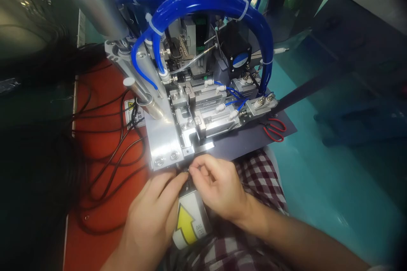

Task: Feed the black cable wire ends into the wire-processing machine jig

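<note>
Just below the front edge of a metal machine fixture point(163, 146), my two hands meet with their fingertips almost touching. My right hand point(219, 184) is closed in a pinch, its other fingers curled in. My left hand point(155, 203) has its thumb and fingers pressed together at the same spot. Whatever lies between the fingertips is too small and too covered to name. Under the hands is a dark part in front of a white-topped block point(193, 203) bearing a yellow arrow label point(186, 225). The left hand partly covers this block's side.
Blue air tubes point(203, 0) arch over the machine's cylinders point(219, 125). Red-handled scissors or pliers point(276, 130) lie on the dark base plate point(244, 146) at right. Black cables point(108, 169) trail over the orange-red surface point(95, 224) at left, with more wires hanging behind.
</note>
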### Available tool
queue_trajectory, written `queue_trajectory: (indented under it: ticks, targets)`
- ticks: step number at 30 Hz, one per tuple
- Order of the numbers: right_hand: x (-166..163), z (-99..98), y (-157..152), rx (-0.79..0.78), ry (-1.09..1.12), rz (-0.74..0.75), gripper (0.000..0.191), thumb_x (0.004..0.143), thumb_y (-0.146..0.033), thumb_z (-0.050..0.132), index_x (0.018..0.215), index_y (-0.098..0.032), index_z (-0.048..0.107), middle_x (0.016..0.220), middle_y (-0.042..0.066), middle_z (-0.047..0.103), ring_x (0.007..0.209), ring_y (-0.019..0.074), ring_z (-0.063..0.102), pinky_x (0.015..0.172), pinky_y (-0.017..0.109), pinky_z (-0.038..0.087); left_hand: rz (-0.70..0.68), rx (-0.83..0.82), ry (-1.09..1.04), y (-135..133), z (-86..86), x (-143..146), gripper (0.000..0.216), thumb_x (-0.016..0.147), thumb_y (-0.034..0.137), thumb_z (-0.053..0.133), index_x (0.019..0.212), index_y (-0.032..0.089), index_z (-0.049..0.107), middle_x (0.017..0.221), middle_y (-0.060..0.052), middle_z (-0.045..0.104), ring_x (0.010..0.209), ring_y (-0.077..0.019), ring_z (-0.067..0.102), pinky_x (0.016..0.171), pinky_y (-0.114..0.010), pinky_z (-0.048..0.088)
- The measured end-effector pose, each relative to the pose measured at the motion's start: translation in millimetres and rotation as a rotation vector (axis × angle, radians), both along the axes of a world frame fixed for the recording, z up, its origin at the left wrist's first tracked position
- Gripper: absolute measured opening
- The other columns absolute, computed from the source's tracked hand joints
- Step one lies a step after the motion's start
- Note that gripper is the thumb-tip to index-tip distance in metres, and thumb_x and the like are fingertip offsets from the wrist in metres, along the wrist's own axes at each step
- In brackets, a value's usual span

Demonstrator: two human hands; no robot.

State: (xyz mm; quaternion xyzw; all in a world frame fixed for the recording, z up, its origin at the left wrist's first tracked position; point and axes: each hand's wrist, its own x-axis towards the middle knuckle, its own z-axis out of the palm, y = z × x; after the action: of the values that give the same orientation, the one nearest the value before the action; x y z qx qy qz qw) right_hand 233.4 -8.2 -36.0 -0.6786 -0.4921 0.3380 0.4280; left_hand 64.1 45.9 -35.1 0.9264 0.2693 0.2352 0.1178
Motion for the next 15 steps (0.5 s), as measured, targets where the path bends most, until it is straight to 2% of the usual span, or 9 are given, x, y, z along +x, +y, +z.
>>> queue_trajectory:
  ticks: [2,6,10,12,15]
  targets:
    - [1,-1.9,-1,-0.063,0.115,-0.051,0.015,0.089,-0.027,0.056,0.076,-0.02,0.059,0.052,-0.007,0.041,0.047,0.0095,0.039,0.05,0.025,0.032,-0.006,-0.005,0.012,0,0.6,-1,0.026,0.094,0.006,0.045,0.115,0.017,0.057,0.101,-0.006,0.061,0.087,-0.0147,0.063,0.076,-0.023,0.052]
    - [0,-2.1,3,-0.232,0.482,-0.146,0.016,0.083,-0.03,0.063,0.073,-0.019,0.056,0.052,-0.007,0.045,0.047,0.0085,0.038,0.046,0.023,0.029,-0.012,-0.001,0.017,1,1.7,-3,0.028,0.094,0.007,0.044,0.117,0.018,0.057,0.102,-0.007,0.06,0.088,-0.0152,0.064,0.077,-0.023,0.052]
    - [3,0.3,11,-0.412,0.858,-0.163,0.022,0.078,-0.034,0.067,0.069,-0.018,0.055,0.046,-0.01,0.038,0.042,0.0058,0.027,0.042,0.021,0.021,-0.019,0.002,0.035,2,-0.5,-5,0.03,0.094,0.007,0.045,0.119,0.017,0.058,0.103,-0.007,0.06,0.088,-0.0152,0.064,0.075,-0.022,0.052]
    - [7,-0.9,11,-0.436,0.913,-0.112,0.024,0.078,-0.035,0.067,0.067,-0.017,0.055,0.045,-0.01,0.038,0.041,0.005,0.027,0.042,0.021,0.021,-0.01,-0.024,0.044,1,-2.7,-7,0.032,0.094,0.007,0.044,0.12,0.018,0.058,0.104,-0.007,0.06,0.089,-0.0151,0.065,0.074,-0.021,0.052]
    - [14,-7.6,8,-0.404,0.831,-0.063,0.026,0.085,-0.039,0.058,0.073,-0.016,0.057,0.048,-0.009,0.044,0.04,0.0054,0.032,0.043,0.021,0.024,0.019,-0.095,0.053,-1,-5.0,-9,0.034,0.095,0.009,0.043,0.122,0.022,0.059,0.105,-0.006,0.059,0.09,-0.0146,0.065,0.076,-0.021,0.052]
